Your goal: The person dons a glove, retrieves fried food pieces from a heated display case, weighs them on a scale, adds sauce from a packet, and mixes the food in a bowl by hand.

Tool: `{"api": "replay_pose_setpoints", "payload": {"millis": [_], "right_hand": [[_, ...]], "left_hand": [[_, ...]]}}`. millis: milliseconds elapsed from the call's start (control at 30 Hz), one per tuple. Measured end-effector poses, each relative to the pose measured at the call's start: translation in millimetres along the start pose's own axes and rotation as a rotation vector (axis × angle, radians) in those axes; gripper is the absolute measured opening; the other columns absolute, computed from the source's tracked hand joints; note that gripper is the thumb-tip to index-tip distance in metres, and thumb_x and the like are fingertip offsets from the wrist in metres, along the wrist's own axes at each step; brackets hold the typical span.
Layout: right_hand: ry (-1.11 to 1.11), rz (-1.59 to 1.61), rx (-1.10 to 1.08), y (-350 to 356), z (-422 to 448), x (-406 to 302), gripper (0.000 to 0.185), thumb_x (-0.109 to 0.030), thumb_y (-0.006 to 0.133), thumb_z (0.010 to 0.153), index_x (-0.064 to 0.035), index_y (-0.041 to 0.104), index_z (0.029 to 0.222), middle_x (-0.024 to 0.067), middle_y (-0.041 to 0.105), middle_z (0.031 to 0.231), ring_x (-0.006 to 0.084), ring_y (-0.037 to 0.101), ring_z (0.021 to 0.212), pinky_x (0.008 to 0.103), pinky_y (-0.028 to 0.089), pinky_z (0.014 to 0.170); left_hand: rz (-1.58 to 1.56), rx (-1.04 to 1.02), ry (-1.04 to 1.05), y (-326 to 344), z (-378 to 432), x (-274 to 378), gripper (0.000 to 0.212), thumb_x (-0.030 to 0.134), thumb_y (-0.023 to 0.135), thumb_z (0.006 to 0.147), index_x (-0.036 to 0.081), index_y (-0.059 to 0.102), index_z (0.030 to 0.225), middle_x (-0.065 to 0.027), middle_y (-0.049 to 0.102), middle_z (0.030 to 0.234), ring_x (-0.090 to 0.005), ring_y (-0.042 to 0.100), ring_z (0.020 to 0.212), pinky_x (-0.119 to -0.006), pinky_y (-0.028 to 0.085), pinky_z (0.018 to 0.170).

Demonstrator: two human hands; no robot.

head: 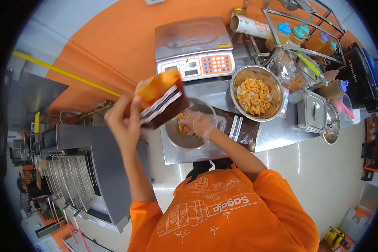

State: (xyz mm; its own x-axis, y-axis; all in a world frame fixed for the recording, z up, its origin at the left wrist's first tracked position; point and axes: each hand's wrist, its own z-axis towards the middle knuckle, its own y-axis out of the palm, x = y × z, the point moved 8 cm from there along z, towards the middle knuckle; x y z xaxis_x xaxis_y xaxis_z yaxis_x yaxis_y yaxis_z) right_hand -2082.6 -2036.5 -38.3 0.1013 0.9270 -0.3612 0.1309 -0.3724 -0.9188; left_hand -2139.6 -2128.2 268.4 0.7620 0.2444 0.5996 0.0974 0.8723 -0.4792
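Observation:
My bare left hand grips a brown and orange packet with white stripes, raised over the left side of a metal bowl. The packet is blurred by motion. In a clear plastic glove, my right hand reaches down into that bowl, its fingers at some golden-brown fried pieces. Whether the fingers close on a piece is hard to see. Beside my right wrist lie brown packets with white stripes, partly under my forearm. A second metal bowl to the right contains a heap of crumbly golden-brown food.
A digital scale stands at the back of the steel table. To the right are a metal rack, squeeze bottles, a lidded steel container and a black appliance. At far left, a person is near wire racks.

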Motion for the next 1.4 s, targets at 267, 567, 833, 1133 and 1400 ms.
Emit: {"api": "replay_pose_setpoints", "payload": {"millis": [267, 567, 833, 1133, 1400], "right_hand": [[-0.026, -0.077, 0.346, 11, -3, -19, 0.011, -0.014, 0.048, 0.081, -0.0068, 0.056, 0.082, 0.0082, 0.055, 0.088, 0.0247, 0.057, 0.075, 0.0381, 0.046, 0.062], [-0.263, 1.325, 0.467, 29, -6, 13, 0.030, -0.019, 0.044, 0.090, -0.0049, 0.050, 0.116, 0.0103, 0.049, 0.121, 0.0195, 0.046, 0.113, 0.0346, 0.039, 0.092], [-0.328, 1.223, 0.220, 13, -26, 10, 0.030, -0.019, 0.046, 0.089, -0.0055, 0.050, 0.115, 0.0100, 0.050, 0.118, 0.0195, 0.047, 0.110, 0.0342, 0.040, 0.091], [-0.365, 1.210, 0.107, 14, -56, 13, 0.030, -0.019, 0.047, 0.088, -0.0061, 0.050, 0.115, 0.0097, 0.051, 0.115, 0.0195, 0.048, 0.107, 0.0338, 0.041, 0.089], [-0.370, 1.207, 0.095, 10, -48, 24, 0.030, -0.018, 0.048, 0.087, -0.0066, 0.050, 0.115, 0.0094, 0.052, 0.112, 0.0195, 0.049, 0.105, 0.0334, 0.042, 0.088]], "left_hand": [[-0.493, -0.063, -0.043, 243, 87, 14, 0.024, 0.018, 0.057, 0.086, -0.004, 0.055, 0.077, -0.0059, 0.044, 0.058, -0.0088, 0.037, 0.057, -0.027, 0.033, 0.050], [-0.247, 0.091, -0.258, 419, 54, -27, 0.028, 0.021, 0.055, 0.086, -0.002, 0.046, 0.072, -0.0149, 0.045, 0.057, -0.0228, 0.037, 0.051, -0.034, 0.035, 0.049], [-0.182, -0.052, -0.374, 457, 25, -57, 0.021, 0.016, 0.055, 0.085, -0.001, 0.045, 0.077, -0.0189, 0.054, 0.065, -0.0338, 0.050, 0.056, -0.038, 0.040, 0.054], [-0.456, 0.051, -0.703, 506, -4, -52, 0.019, 0.015, 0.053, 0.087, 0.001, 0.044, 0.078, -0.0132, 0.052, 0.065, -0.0230, 0.050, 0.061, -0.034, 0.041, 0.060], [-0.458, -0.112, -0.696, 480, 26, -60, 0.016, 0.011, 0.055, 0.085, 0.000, 0.050, 0.074, -0.0080, 0.057, 0.068, -0.0130, 0.050, 0.059, -0.030, 0.041, 0.053]]}}
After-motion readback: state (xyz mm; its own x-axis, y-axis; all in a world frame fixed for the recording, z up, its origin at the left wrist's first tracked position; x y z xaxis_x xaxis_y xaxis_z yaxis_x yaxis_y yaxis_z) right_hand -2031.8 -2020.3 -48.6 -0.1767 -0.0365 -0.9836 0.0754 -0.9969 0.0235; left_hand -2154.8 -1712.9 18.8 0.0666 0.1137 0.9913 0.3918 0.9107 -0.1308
